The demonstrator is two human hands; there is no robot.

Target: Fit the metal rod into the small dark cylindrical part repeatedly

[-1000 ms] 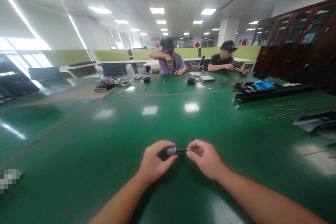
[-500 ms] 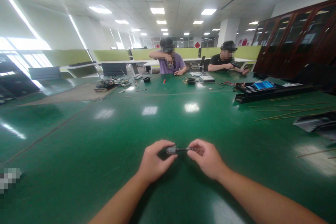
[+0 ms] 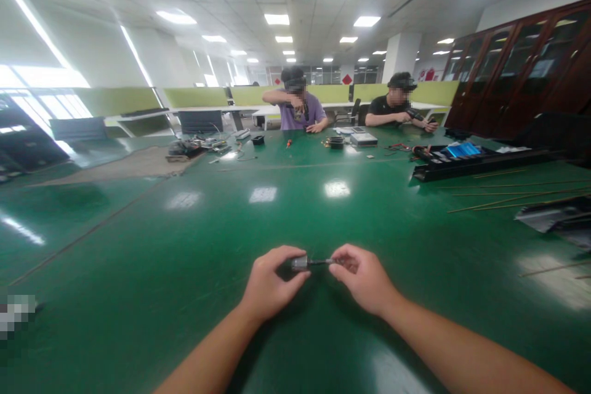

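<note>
Over the near middle of the green table, a small grey cylinder with a thin dark shaft is held level between my two hands. My left hand grips the cylinder's thick end between thumb and fingers. On the other side, my right hand pinches the far end of the shaft with closed fingertips, which partly hide it. The exact kind of part is too small to make out.
Two people sit across the table, one in a purple shirt. At the far right lies a long black tray with parts in it, near several thin rods. Electronic parts are heaped at the far left.
</note>
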